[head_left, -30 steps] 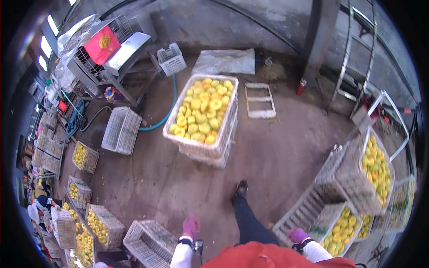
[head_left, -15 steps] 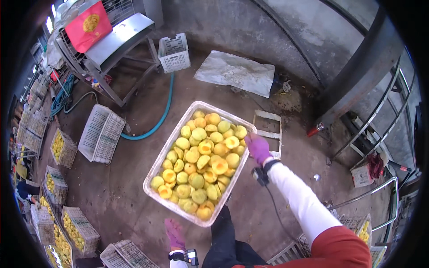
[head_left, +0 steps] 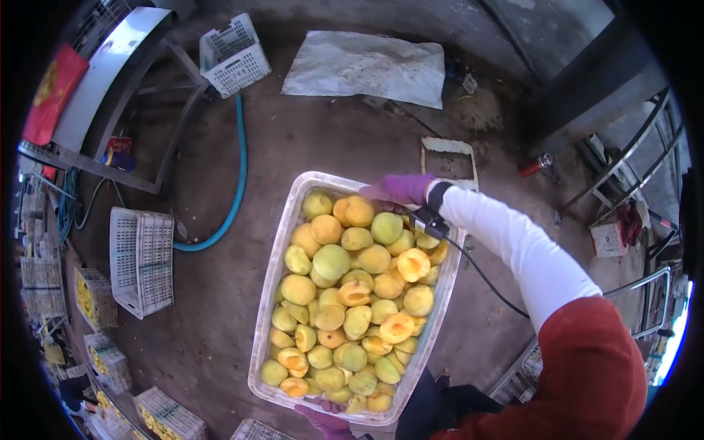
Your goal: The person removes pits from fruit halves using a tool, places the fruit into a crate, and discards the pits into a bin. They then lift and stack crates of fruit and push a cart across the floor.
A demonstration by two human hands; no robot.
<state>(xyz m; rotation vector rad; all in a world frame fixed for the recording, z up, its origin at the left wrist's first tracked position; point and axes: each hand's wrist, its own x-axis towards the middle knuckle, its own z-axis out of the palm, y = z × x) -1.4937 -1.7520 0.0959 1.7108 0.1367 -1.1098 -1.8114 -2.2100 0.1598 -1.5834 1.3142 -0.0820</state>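
Observation:
A white plastic crate (head_left: 270,323) full of yellow-green peaches (head_left: 352,293), several of them cut in half with orange flesh showing, is held up in front of my body. My right hand (head_left: 407,191), in a purple glove, is closed over the far rim near its right corner, fingers hooked inside. At the near rim, my left hand (head_left: 326,421), also purple-gloved, grips the edge; only part of it shows, with fingertips over the rim. A black device (head_left: 429,222) with a cable is strapped to my right wrist.
White crates stand at left (head_left: 143,260) and by the wall (head_left: 235,57). A blue hose (head_left: 238,183) curves across the floor. A metal table (head_left: 110,66) is at upper left, a white sheet (head_left: 367,66) at the back, a red can (head_left: 535,165) at right. Fruit-filled crates (head_left: 172,414) line the lower left.
My left hand, apart from the crate before, has come onto its near rim. The crate looks larger and more upright in view, its long sides turned nearer to straight ahead. My right hand stays on the rim.

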